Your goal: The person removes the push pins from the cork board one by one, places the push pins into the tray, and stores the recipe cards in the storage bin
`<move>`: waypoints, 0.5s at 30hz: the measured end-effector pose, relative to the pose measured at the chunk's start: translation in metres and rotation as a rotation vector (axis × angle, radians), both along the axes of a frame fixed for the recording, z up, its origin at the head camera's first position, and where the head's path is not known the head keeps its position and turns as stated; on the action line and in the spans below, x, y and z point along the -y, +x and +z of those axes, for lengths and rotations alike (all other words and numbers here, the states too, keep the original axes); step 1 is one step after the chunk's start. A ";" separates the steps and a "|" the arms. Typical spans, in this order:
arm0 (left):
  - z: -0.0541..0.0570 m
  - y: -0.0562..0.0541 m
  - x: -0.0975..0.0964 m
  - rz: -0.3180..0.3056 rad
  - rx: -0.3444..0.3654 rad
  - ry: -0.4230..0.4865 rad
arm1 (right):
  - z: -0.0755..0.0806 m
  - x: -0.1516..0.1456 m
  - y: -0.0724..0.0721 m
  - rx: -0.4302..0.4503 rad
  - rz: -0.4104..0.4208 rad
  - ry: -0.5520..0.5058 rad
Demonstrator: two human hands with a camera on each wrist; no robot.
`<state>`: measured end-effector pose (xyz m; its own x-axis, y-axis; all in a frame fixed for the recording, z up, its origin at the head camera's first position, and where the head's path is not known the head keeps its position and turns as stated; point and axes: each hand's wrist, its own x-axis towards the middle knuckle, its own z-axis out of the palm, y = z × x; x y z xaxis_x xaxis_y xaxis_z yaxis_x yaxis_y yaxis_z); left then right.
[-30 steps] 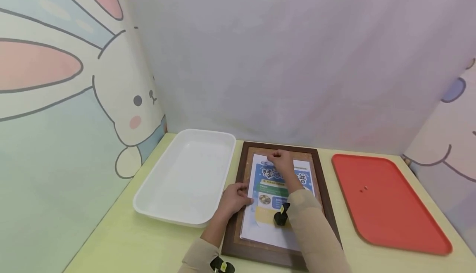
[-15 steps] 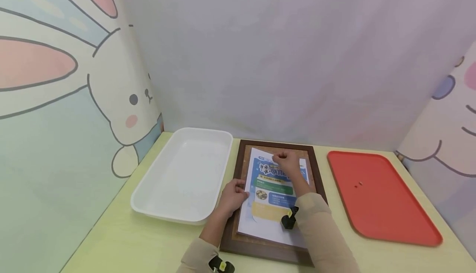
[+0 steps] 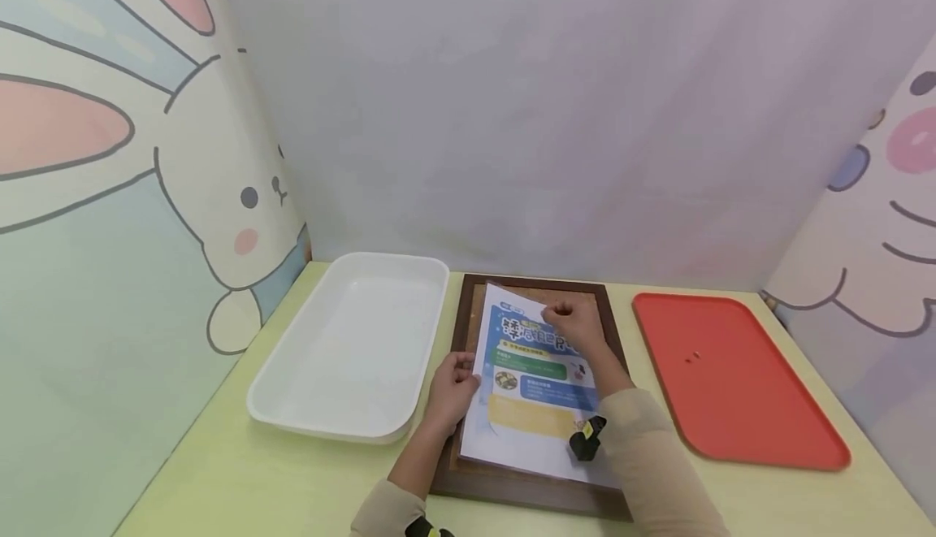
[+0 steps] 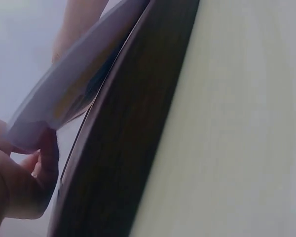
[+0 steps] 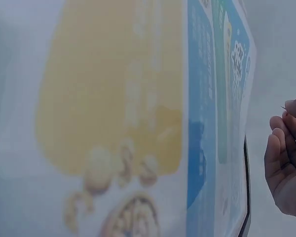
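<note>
A printed poster [image 3: 537,395] with blue, green and yellow blocks lies askew over a brown-framed cork board [image 3: 468,309]. My left hand [image 3: 452,391] pinches the poster's left edge between thumb and fingers. From the left wrist view, the sheet [image 4: 64,94] stands raised off the dark frame [image 4: 123,123] in the left hand [image 4: 24,182]. Over the poster's upper right part is my right hand [image 3: 578,326], fingers curled. The right wrist view shows that hand [image 5: 288,163] pinching a tiny pin [image 5: 284,109], thin tip showing, apart from the sheet.
To the left stands a deep white tray [image 3: 263,374]. A flat red tray [image 3: 760,407] lies to the right, with a few tiny pieces [image 3: 692,357] in it. The pale yellow table [image 3: 205,472] meets a curtain-like back wall [image 3: 541,155].
The poster has lifted and turned on the board, its upper left corner swinging up and its lower right going over the frame. The right hand has drawn slightly rightward; the head view has shifted.
</note>
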<state>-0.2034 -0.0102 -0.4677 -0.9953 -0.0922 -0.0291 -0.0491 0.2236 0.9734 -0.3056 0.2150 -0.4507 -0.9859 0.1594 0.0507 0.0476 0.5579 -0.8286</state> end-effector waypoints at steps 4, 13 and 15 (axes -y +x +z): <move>0.001 0.001 0.001 0.021 0.001 0.038 | -0.031 -0.020 -0.019 -0.026 0.028 0.021; 0.010 0.002 0.001 0.041 0.006 0.084 | 0.001 -0.034 0.008 0.015 0.058 -0.132; 0.010 0.003 0.001 0.041 0.004 0.091 | -0.001 -0.040 0.011 -0.016 0.069 -0.107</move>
